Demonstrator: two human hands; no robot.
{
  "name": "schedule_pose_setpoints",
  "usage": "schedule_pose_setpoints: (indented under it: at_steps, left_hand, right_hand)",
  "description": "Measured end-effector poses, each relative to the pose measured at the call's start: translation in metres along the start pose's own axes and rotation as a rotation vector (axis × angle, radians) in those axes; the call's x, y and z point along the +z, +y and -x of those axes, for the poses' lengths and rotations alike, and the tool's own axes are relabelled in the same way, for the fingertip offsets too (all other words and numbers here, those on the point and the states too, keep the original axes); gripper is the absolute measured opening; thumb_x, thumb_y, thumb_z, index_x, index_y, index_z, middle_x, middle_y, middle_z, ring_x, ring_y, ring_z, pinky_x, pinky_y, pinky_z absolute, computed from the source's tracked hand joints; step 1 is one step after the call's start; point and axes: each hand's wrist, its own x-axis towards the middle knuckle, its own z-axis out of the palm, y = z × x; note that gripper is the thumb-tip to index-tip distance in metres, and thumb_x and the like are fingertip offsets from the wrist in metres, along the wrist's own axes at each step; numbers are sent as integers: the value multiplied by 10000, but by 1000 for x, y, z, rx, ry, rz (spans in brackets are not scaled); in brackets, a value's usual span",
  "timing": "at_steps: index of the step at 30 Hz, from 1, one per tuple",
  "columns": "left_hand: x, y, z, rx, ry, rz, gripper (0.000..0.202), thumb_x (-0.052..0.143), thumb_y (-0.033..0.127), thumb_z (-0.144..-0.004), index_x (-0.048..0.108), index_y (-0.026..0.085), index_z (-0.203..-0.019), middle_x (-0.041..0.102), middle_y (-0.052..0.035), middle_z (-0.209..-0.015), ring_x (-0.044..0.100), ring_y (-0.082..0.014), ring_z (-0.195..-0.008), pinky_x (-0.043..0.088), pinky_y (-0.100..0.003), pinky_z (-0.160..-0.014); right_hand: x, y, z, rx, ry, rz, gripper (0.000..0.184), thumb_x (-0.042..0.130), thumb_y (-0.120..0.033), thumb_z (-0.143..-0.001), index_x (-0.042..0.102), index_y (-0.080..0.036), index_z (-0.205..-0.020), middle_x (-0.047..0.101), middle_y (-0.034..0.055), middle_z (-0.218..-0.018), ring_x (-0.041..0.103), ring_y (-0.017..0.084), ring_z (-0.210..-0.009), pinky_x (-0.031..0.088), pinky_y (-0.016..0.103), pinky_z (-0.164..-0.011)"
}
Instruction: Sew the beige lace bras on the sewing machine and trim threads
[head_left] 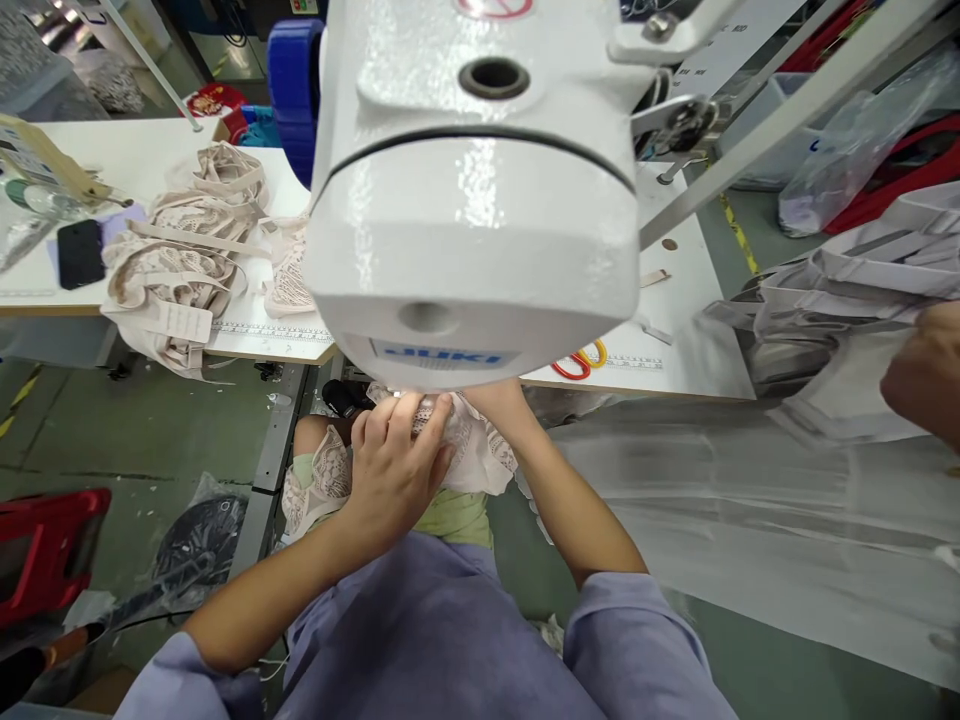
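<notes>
The lace piece (471,455) lies right against the left fingers (405,412), spreading to their right and back toward the person, with the right hand (501,402) at its far right edge. The left fingers are bent and slightly parted over it, thumb a little apart; whether they pinch it I cannot tell. The right fingers vanish beneath the machine head (472,250), so their opening and hold cannot be told. The left hand overlaps the piece more. Its long axis is unclear, the far end being hidden. Just left of the left fingers sits a lace cup (328,478); scissors (574,366) lie beyond the right fingers, rightward, on the bench (694,340)
</notes>
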Motion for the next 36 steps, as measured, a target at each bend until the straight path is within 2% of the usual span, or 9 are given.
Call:
schedule_pose_setpoints:
  at_steps: [4,7,9,12,16,18,25,30,36]
  left_hand:
    - [0,0,2,-13,-4,11,492,611,331,-948,558,195,-1418,575,-181,-1351,510,-345,-1229,365,-481,-1043]
    - [0,-9,5,-43,7,97,477,617,333,-943,551,212,-1399,563,-178,-1344,508,-336,-1241,369,-482,-1064]
    - [3,-20,8,-106,57,181,455,622,349,-936,556,193,-1358,557,-189,-1309,499,-339,-1248,372,-494,-1077]
    - [9,-38,5,-271,79,423,442,583,404,-945,531,152,-1305,559,-190,-1252,509,-339,-1240,407,-499,-1069]
    - [19,-53,-9,-446,-95,919,433,485,464,-978,486,154,-1280,603,-154,-1227,601,-290,-1151,513,-410,-969]
    - [20,-55,-15,-492,-168,1023,457,493,501,-961,496,158,-1263,622,-147,-1224,617,-292,-1132,529,-387,-935]
    - [13,-52,-12,-593,-68,1016,411,547,503,-919,573,149,-1126,678,-120,-1089,647,-257,-1011,534,-344,-867]
    - [18,-54,-2,-611,-58,1154,427,552,519,-943,529,170,-1186,658,-67,-962,643,-204,-864,517,-323,-817]
    - [10,-49,-1,-605,-38,1134,363,571,491,-951,518,179,-1129,612,-72,-1013,613,-198,-928,479,-294,-791]
  right_hand:
    - [1,-3,4,26,53,-13,32,515,-194,-829,522,-222,-815,554,44,-834,541,220,-810,472,347,-741]
    - [1,-4,12,41,98,-121,123,535,-298,-892,581,-210,-965,614,70,-999,556,192,-794,480,326,-735]
    - [2,-5,21,66,162,-181,217,546,-368,-910,589,-202,-1042,624,90,-1100,564,174,-785,488,314,-728]
    - [3,-7,37,126,233,-271,253,558,-423,-907,581,-198,-1019,627,74,-1045,570,155,-773,490,288,-702]
    - [6,-5,55,159,211,-420,272,613,-449,-904,572,-207,-1021,596,37,-970,585,140,-805,485,264,-725]
    - [7,-5,61,151,191,-444,278,652,-441,-890,575,-213,-1029,594,29,-977,590,138,-829,485,265,-765]
    - [7,-11,73,166,140,-452,347,709,-476,-826,558,-214,-995,596,21,-941,598,150,-813,501,291,-791]
    - [11,-7,78,195,109,-440,320,711,-434,-843,548,-218,-1015,581,23,-954,596,152,-827,491,298,-793]
    - [12,-6,82,195,101,-423,322,706,-434,-856,547,-225,-1041,569,26,-983,574,155,-867,476,307,-827]
